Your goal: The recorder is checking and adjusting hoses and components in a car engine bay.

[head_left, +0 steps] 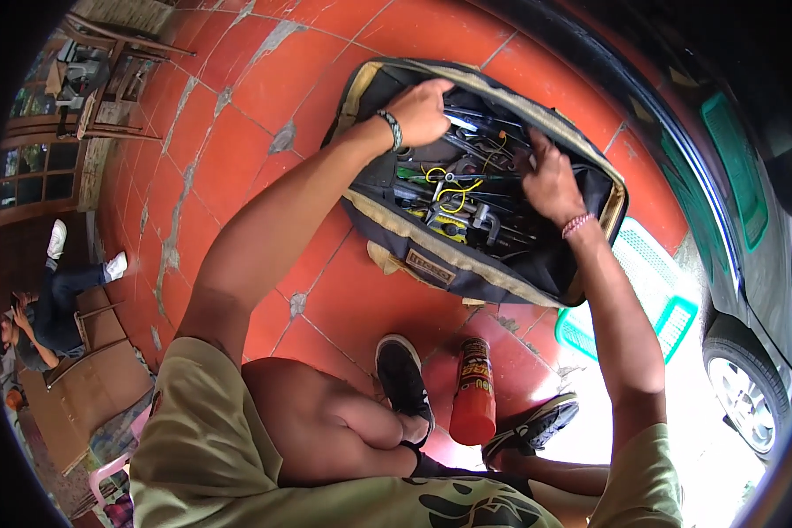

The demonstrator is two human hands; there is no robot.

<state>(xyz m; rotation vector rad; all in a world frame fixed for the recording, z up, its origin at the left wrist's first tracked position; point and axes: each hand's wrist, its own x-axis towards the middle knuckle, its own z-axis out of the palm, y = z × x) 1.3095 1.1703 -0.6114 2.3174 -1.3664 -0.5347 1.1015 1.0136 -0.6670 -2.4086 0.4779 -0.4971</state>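
A black tool bag point(396, 224) with tan trim lies wide open on the floor in front of me, filled with a jumble of hand tools point(466, 176). At its far left part, my left hand point(421, 113) is curled closed over the tools near the rim; what its fingers hold is hidden. My right hand point(554, 180) reaches into the right half, its slightly blurred fingers apart above the tools. Between the hands lie dark tool shafts and a loop of yellow cord point(456, 195). A grey metal clamp-like tool point(487, 222) rests near the bag's front wall.
A red spray can point(473, 396) lies between my shoes. Right of the bag sits a green plastic basket point(673, 321), beside a dark car point(748, 290). Cracked red tiles point(317, 264) cover the floor. A person point(40, 326) reclines at the far left by flattened cardboard point(106, 378).
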